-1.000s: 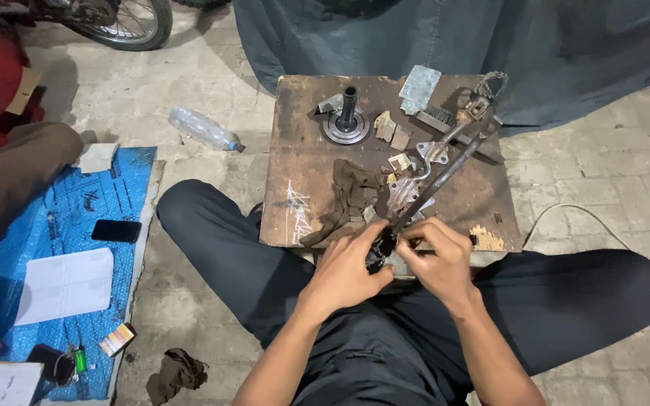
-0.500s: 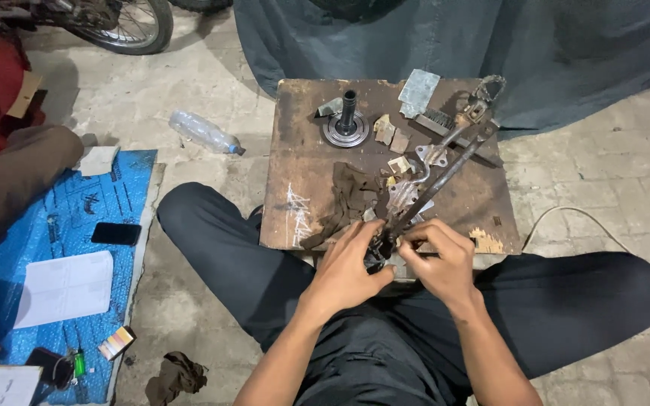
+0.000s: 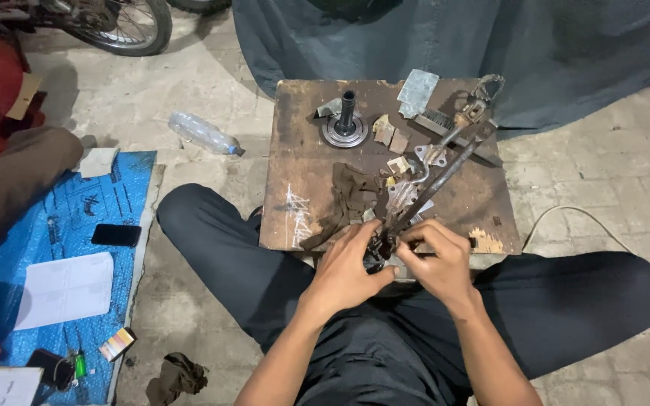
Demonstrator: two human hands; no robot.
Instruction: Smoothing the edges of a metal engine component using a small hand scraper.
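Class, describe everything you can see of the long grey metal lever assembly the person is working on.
The long grey metal lever assembly looks like dull, greasy steel: slim rods with a pale bracket midway. It lies slanted across the brown wooden board, its far end near a chain. The left hand and right hand both grip its near end.

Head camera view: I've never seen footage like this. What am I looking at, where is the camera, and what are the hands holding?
The camera sits on a person's head and looks down at their own crossed legs and bare hands. The left hand and right hand meet at the near end of a long metal bar assembly, which slants across a low wooden board. What the fingers pinch is too small to tell. The board also carries a round flanged part with an upright shaft, a dark rag and small scraps. A plastic bottle and a blue mat lie on the floor to the left.
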